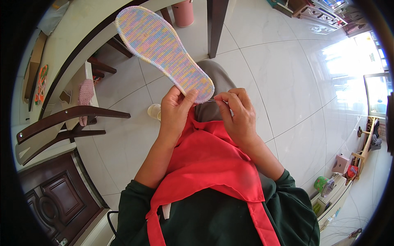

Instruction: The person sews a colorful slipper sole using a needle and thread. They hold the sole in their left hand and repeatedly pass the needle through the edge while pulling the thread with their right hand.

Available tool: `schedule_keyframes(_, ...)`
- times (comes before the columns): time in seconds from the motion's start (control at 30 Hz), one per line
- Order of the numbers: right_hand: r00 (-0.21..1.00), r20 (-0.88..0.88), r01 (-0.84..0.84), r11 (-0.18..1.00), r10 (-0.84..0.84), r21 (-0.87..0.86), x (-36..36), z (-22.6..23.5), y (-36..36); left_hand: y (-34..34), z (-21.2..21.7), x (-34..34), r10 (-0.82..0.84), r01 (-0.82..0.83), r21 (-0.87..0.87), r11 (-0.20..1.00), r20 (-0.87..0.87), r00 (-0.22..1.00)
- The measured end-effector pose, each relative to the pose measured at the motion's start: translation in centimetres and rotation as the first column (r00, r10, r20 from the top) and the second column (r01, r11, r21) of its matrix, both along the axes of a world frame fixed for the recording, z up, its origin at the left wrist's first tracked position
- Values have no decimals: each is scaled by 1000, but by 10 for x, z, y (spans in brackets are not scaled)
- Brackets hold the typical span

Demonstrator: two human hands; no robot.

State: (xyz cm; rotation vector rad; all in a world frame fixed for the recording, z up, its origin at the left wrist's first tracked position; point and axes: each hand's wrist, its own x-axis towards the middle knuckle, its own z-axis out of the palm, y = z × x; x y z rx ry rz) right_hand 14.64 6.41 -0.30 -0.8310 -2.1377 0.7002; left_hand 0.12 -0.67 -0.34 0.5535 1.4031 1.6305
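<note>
A knitted insole (164,51) in mottled pink, yellow and blue slants up and left over my lap. My left hand (177,108) grips its narrow heel end, thumb on top and fingers beneath. Just right of that heel edge, my right hand (238,108) pinches a thin, light needle or hook (211,100), whose other end meets the insole's rim. Its tip is hidden, and I cannot tell which tool it is. Beneath both hands lies the red apron (213,151) I wear.
A table (78,30) with a dark edge stands at the upper left, a bundle of orange and green cord (41,84) on it. A dark wooden chair (74,112) is at left. Behind the table leg sits a pink bin (183,14). Shelves (365,151) line the right.
</note>
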Motion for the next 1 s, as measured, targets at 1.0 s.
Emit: schedule_keyframes(1.0, 987, -50, -157, 980, 152, -125, -6, 9, 17, 5, -11, 11, 169, -157, 78, 985, -189, 967)
